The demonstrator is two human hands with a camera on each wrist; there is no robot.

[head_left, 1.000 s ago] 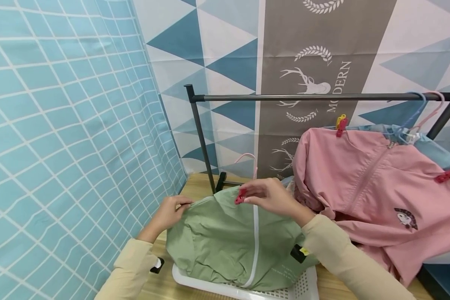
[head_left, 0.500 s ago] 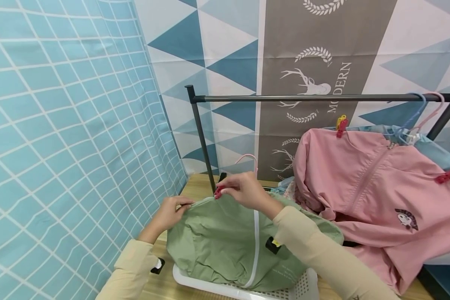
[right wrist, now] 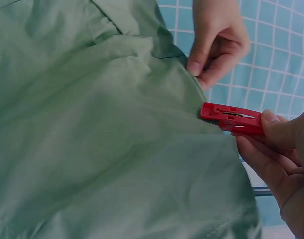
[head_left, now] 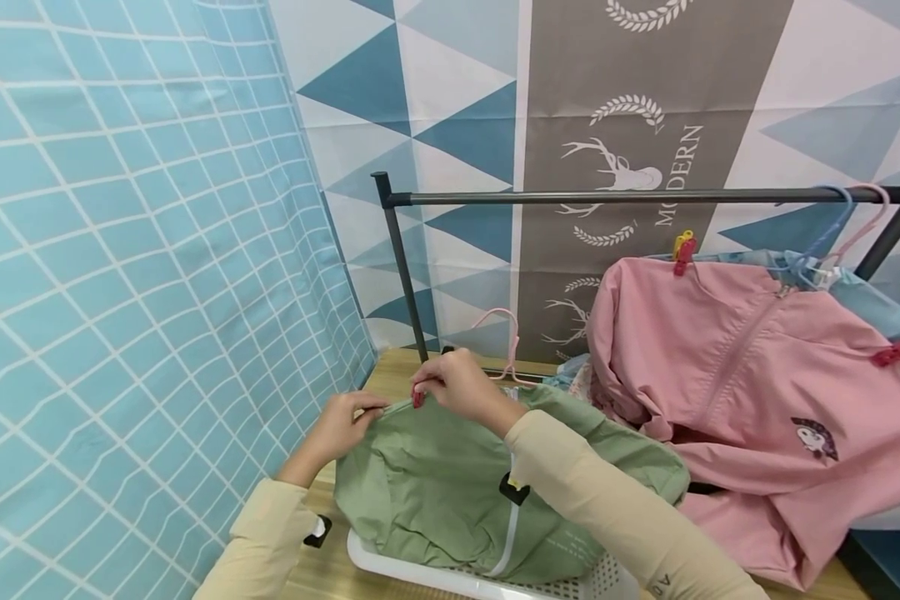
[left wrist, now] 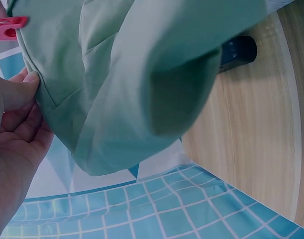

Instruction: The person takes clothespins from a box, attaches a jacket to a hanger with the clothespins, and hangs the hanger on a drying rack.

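A green jacket [head_left: 435, 467] with a white zip is spread over a white basket. My left hand [head_left: 339, 427] pinches the jacket's upper left edge between thumb and fingers, seen closely in the left wrist view. My right hand [head_left: 461, 383] holds a red clothespin [right wrist: 234, 118] by its handle end. In the right wrist view the pin's jaws lie over the jacket's edge, a short way from the left hand. A pink hanger [head_left: 512, 342] rises out of the jacket's collar, its hook free of the rail. The rest of the hanger inside the jacket is hidden.
A black clothes rail [head_left: 570, 197] runs across behind the jacket. At right, a pink jacket [head_left: 720, 358] hangs with red and yellow clothespins [head_left: 684, 252] on it. The white basket [head_left: 405, 568] stands on a wooden surface. A blue checked sheet [head_left: 157, 250] covers the left side.
My right hand has moved left along the jacket's top edge with the red clothespin, bringing it onto the edge near the left hand. The left hand has stayed in place.
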